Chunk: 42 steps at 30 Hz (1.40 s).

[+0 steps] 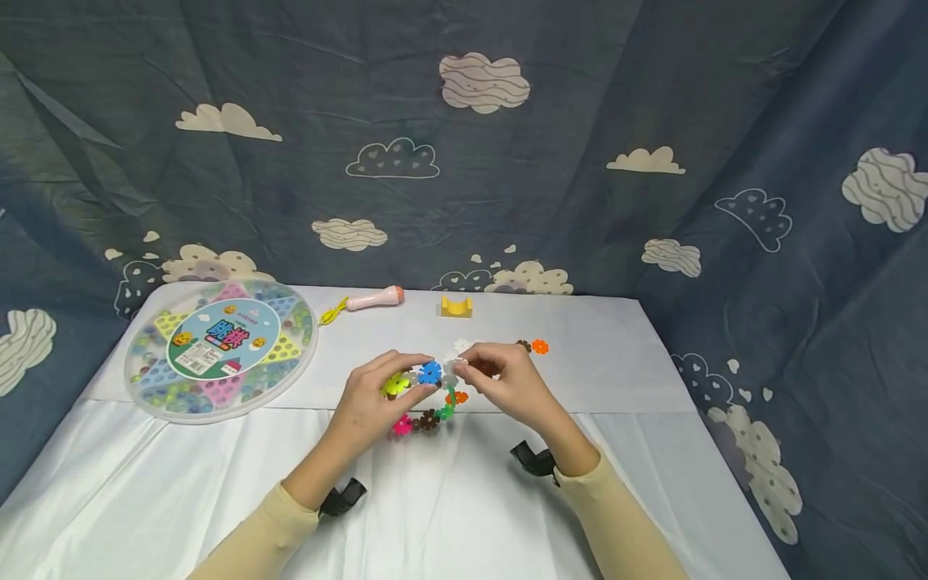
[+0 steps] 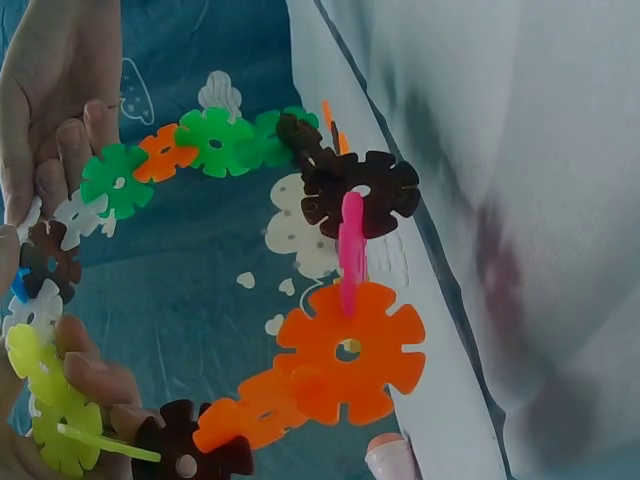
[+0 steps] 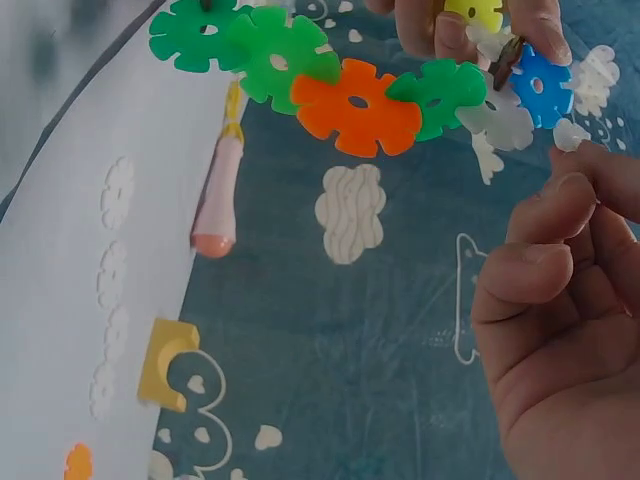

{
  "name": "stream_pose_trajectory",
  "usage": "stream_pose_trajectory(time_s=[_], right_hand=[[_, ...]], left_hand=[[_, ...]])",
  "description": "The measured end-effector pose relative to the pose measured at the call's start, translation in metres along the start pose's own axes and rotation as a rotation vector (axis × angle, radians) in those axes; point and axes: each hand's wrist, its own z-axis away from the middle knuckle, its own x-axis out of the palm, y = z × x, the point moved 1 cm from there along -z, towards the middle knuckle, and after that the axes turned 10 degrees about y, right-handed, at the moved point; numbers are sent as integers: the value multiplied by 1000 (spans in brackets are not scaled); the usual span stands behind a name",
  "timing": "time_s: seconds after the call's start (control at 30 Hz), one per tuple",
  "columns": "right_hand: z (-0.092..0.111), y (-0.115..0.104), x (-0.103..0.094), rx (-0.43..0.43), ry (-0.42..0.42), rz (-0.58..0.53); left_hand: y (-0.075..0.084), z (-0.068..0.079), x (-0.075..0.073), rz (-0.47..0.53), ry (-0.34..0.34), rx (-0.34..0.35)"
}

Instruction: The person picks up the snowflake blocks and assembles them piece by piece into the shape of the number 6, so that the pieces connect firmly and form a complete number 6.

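A looped chain of plastic snowflake pieces [image 2: 350, 352], in orange, green, brown, pink, yellow, white and blue, hangs between the hands. My left hand [image 1: 362, 400] grips it near the yellow-green pieces [image 2: 62, 425], its thumb and fingers around a blue snowflake piece [image 1: 429, 373]. From the other side my right hand [image 1: 513, 383] pinches a small white snowflake piece [image 3: 570, 135] between thumb and index finger, right at the blue piece's edge. Fingers partly cover that white piece. Green and orange links droop below the hands in the head view.
A round clear game case [image 1: 148, 392] with colored beads lies at left. Behind the hands are a pink handle [image 1: 374, 298] with yellow cord and a yellow notched block [image 1: 456, 307]. Loose orange [image 1: 540, 346] and white snowflake pieces [image 3: 113, 275] lie on the white tabletop. A cloud-patterned curtain hangs behind.
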Motion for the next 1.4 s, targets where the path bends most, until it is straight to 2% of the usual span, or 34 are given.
stream_pose_trajectory(time_s=[0.2,0.33,0.57,0.7,0.8,0.93,1.0,1.03,1.1,1.17,1.27,1.33,1.4], right_hand=[[0,-1,3,-101,0,46],[1,-1,6,-148,-1,71],[0,0,9,-150,-27,94],[0,0,8,-64,-57,86],[-2,4,3,46,-79,41],[-9,22,-7,212,0,-31],[-14,36,-8,269,32,0],[-17,43,-7,288,23,44],[-23,57,1,300,-59,172],[-29,67,13,286,-195,305],[-37,75,32,254,-362,437],[-40,77,43,247,-406,500],[-42,79,51,238,-415,560]], left_hand=[[1,0,2,25,-7,-3],[0,0,3,56,-19,-31],[-3,1,5,69,-52,-87],[-5,0,5,44,-92,-103],[-7,-2,1,55,-124,-152],[-15,-7,-6,189,-171,-288],[-23,-9,-9,287,-204,-355],[-27,-9,-9,336,-225,-384],[-36,-10,-10,408,-281,-406],[-42,-10,-9,458,-343,-395],[-45,-8,-7,478,-413,-377],[-45,-7,-6,484,-432,-378],[-44,-6,-6,492,-438,-381]])
